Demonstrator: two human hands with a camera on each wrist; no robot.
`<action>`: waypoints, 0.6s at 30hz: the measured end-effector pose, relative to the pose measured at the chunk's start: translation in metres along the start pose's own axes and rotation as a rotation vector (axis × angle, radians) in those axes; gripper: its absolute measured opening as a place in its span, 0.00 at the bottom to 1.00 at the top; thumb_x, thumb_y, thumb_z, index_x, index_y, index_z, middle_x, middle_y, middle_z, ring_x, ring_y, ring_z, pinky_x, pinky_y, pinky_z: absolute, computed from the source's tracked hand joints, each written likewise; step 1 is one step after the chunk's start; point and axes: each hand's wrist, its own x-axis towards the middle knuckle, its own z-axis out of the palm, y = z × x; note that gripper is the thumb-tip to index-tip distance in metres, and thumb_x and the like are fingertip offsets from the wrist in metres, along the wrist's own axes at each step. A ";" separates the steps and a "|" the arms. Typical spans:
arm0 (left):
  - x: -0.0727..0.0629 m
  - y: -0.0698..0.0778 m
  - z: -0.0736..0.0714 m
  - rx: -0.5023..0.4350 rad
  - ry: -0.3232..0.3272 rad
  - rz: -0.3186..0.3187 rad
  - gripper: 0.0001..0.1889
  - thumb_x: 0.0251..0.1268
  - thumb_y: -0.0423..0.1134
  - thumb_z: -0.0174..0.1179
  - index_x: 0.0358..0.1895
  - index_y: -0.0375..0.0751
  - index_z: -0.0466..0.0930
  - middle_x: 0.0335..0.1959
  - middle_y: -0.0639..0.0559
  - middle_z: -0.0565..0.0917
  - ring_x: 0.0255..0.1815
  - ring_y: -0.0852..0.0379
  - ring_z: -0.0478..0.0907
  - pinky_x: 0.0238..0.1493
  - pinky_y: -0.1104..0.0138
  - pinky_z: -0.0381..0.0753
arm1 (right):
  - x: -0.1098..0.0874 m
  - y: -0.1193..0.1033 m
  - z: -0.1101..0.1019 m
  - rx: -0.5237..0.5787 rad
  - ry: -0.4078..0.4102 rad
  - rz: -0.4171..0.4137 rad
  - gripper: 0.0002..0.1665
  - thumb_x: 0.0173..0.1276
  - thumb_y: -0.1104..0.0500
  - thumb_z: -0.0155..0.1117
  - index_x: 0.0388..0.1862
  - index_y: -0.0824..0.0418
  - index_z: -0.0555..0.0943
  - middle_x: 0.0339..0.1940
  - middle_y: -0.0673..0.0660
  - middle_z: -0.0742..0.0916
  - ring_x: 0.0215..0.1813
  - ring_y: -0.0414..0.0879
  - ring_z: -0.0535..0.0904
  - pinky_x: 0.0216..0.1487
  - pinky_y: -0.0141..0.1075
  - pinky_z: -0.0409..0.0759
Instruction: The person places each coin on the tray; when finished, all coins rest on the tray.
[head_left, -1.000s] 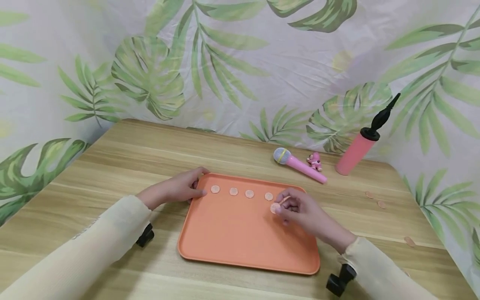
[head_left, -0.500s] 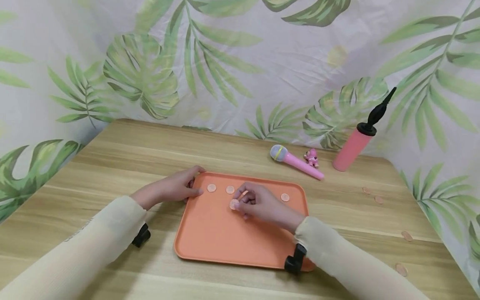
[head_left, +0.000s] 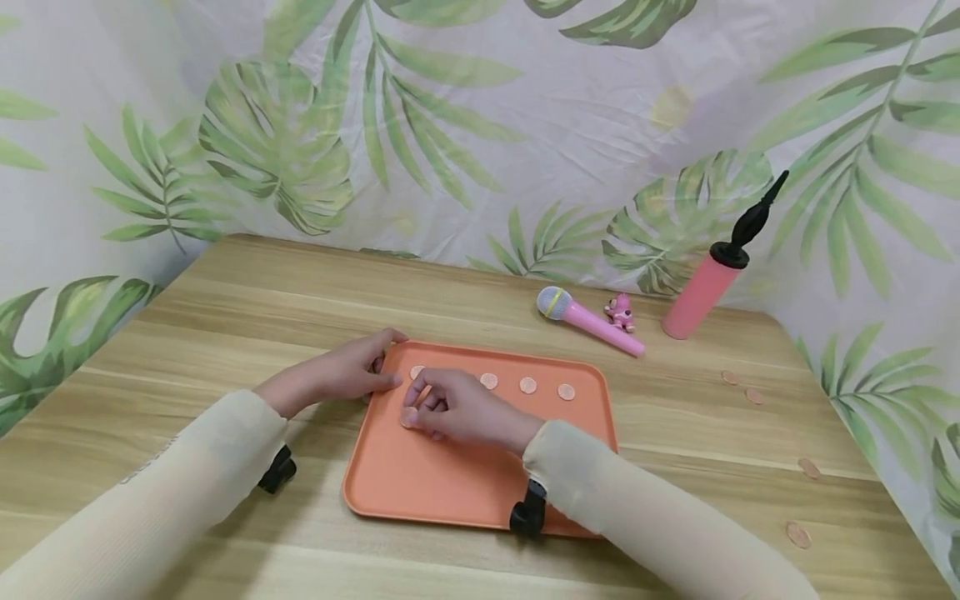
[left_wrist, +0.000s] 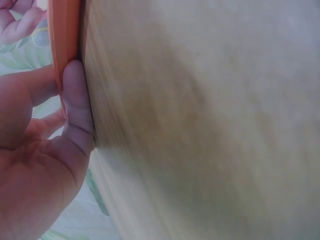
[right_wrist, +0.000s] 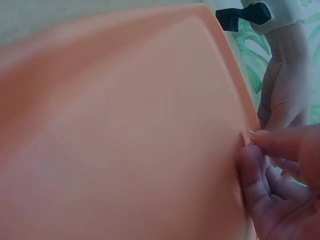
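On the wooden table lies an orange tray (head_left: 442,492) with a row of small copper-coloured coins (head_left: 528,386) along its far side. My left hand (head_left: 352,371) grips the tray's far left corner, its digits on both sides of the rim (left_wrist: 65,30) in the left wrist view. Over the left part of the tray, my right hand (head_left: 468,412) pinches another copper-coloured coin (head_left: 408,417) between thumb and fingertips. Only a thin edge of that coin (right_wrist: 251,132) shows in the right wrist view. The right hand partly covers the coin row's left end (head_left: 417,372).
Behind the tray lie a pink toy microphone (head_left: 588,322) and a small pink figurine (head_left: 620,312). A pink hand pump (head_left: 701,296) with a black top stands at the back right. Several loose coins (head_left: 798,535) are spread along the table's right side.
My right hand has moved left across the tray, carrying a pinched coin. Coins it covered earlier, including the one at the row's right end, now show. The left hand keeps its grip on the corner.
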 end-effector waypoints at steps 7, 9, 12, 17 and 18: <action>-0.002 0.002 -0.001 -0.007 -0.002 -0.001 0.29 0.78 0.33 0.59 0.74 0.26 0.59 0.27 0.48 0.77 0.27 0.59 0.76 0.33 0.66 0.78 | 0.001 -0.001 0.000 -0.196 -0.016 -0.061 0.04 0.76 0.62 0.67 0.45 0.61 0.82 0.31 0.54 0.86 0.30 0.36 0.77 0.35 0.25 0.78; -0.002 0.002 -0.001 -0.006 -0.003 -0.003 0.29 0.78 0.34 0.59 0.74 0.27 0.59 0.28 0.47 0.78 0.28 0.58 0.77 0.33 0.65 0.79 | 0.001 -0.001 0.001 -0.253 -0.013 -0.081 0.03 0.76 0.62 0.67 0.45 0.60 0.82 0.32 0.52 0.85 0.32 0.34 0.77 0.38 0.24 0.77; -0.003 0.002 -0.001 0.007 0.002 -0.001 0.30 0.78 0.34 0.59 0.74 0.27 0.59 0.28 0.47 0.77 0.28 0.58 0.76 0.34 0.65 0.78 | 0.000 -0.003 0.002 -0.303 -0.009 -0.093 0.02 0.76 0.63 0.67 0.44 0.60 0.82 0.31 0.52 0.85 0.33 0.34 0.76 0.39 0.24 0.75; -0.002 0.001 0.000 0.016 0.007 -0.006 0.30 0.78 0.34 0.60 0.74 0.27 0.59 0.27 0.48 0.77 0.27 0.59 0.75 0.33 0.65 0.77 | -0.001 -0.007 0.004 -0.333 -0.003 -0.073 0.03 0.76 0.63 0.67 0.44 0.60 0.81 0.31 0.52 0.85 0.32 0.35 0.75 0.37 0.24 0.73; -0.002 0.001 0.000 0.017 0.009 -0.006 0.30 0.78 0.34 0.60 0.74 0.27 0.59 0.27 0.48 0.77 0.27 0.59 0.75 0.33 0.65 0.77 | -0.001 -0.007 0.004 -0.339 -0.002 -0.069 0.03 0.76 0.63 0.67 0.44 0.60 0.81 0.31 0.52 0.85 0.32 0.35 0.75 0.37 0.24 0.73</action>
